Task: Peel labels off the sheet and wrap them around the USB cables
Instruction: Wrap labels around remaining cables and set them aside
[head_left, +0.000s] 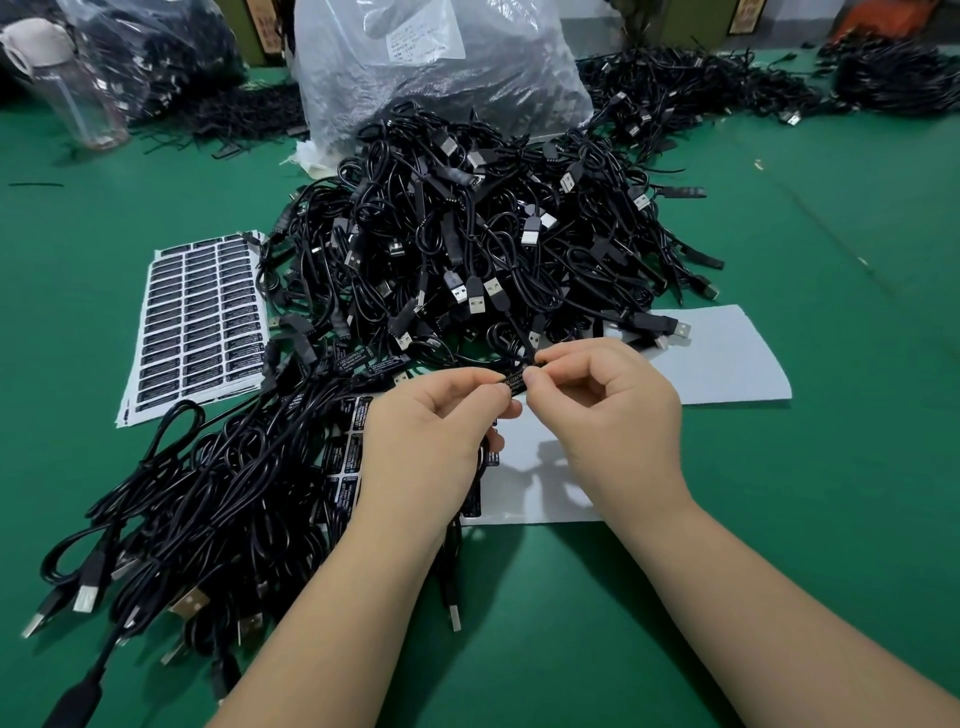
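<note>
Both hands are up over the green worktop (779, 519), close together. The left hand (431, 441) and the right hand (613, 400) each pinch one end of a small black label (515, 383) with thumb and first finger. The other fingers are curled in. The label sits on a thin black cable (511, 332) that runs up from the grip into the big cable pile (467, 249) just behind it.

This looks like the wrapping step, with the label being folded round the cable.

To do it well, keep the cable in the middle of the label. Bring the two sticky ends together so the edges line up. Then press flat from the cable outward, so no bumps stay in.

Under the left hand lies the label sheet (353, 447) in use, partly hidden. Far to the left of the grip lies a full sheet (202, 317). Below and left of the grip is a heap of cables (208, 514), likely done.
</note>
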